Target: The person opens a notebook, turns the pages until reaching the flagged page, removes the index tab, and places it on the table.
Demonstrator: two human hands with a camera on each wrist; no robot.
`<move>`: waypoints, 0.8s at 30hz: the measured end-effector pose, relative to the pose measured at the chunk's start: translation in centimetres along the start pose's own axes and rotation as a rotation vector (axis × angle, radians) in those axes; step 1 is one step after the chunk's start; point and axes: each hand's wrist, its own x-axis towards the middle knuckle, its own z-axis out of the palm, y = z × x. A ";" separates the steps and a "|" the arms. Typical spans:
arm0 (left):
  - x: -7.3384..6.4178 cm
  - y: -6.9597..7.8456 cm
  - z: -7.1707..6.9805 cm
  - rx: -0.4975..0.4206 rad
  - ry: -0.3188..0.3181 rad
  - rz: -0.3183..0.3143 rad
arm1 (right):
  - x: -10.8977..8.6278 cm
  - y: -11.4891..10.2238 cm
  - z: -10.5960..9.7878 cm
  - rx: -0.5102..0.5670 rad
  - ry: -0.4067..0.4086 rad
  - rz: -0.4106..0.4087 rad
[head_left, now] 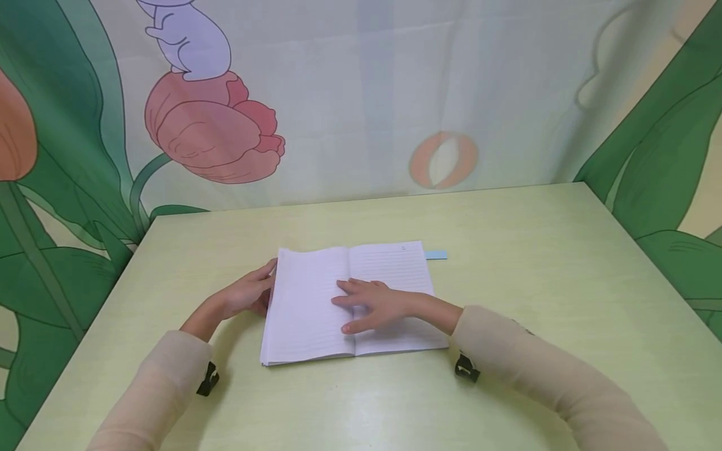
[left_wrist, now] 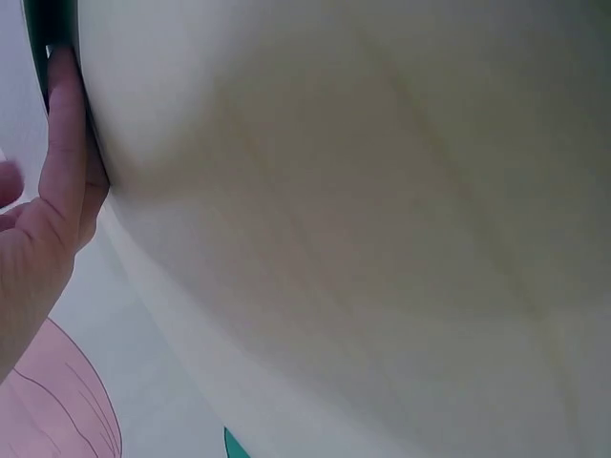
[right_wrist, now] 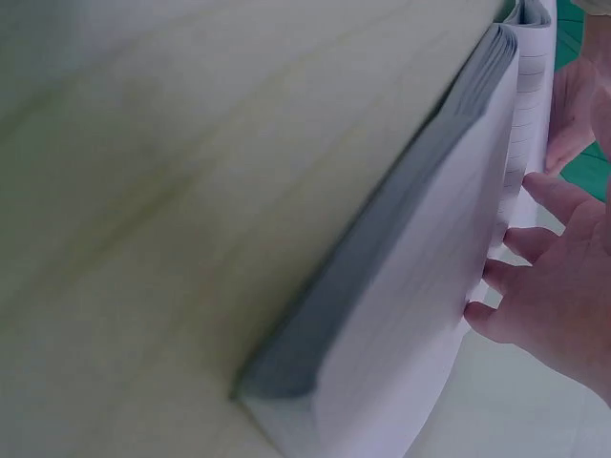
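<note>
Springing back: my guess is the notebook (head_left: 307,319) could fold up on me if the right hand (head_left: 379,304) lets up, since a page block that thick tends to lift around the crease (head_left: 355,347).
Sliding around: leaning lopsided might skid it across the table (head_left: 524,250), and dragging fingers could wrinkle the lined page (head_left: 389,266).
Notebook spot: spread flat-ish on the table in front of me, blue strip (head_left: 436,255) poking out past its right edge.
Right hand: fingers fanned wide, nothing gripped, reaching from the right page just over the crease, so the paper's directly under it.
Left hand (head_left: 247,294): right at the notebook's left edge, touching it. Fingers are partly hidden, so can't tell if I'm pinching it.
</note>
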 end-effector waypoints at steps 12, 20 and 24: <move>0.1 0.3 0.1 0.119 0.049 -0.014 | -0.4 1.3 -0.4 -0.013 0.050 0.015; 0.2 0.2 0.0 0.146 0.056 0.003 | -2.3 4.2 -1.7 -0.003 0.195 0.087; 0.2 0.2 0.0 0.157 0.066 0.002 | -3.3 6.0 -2.3 -0.039 0.266 0.118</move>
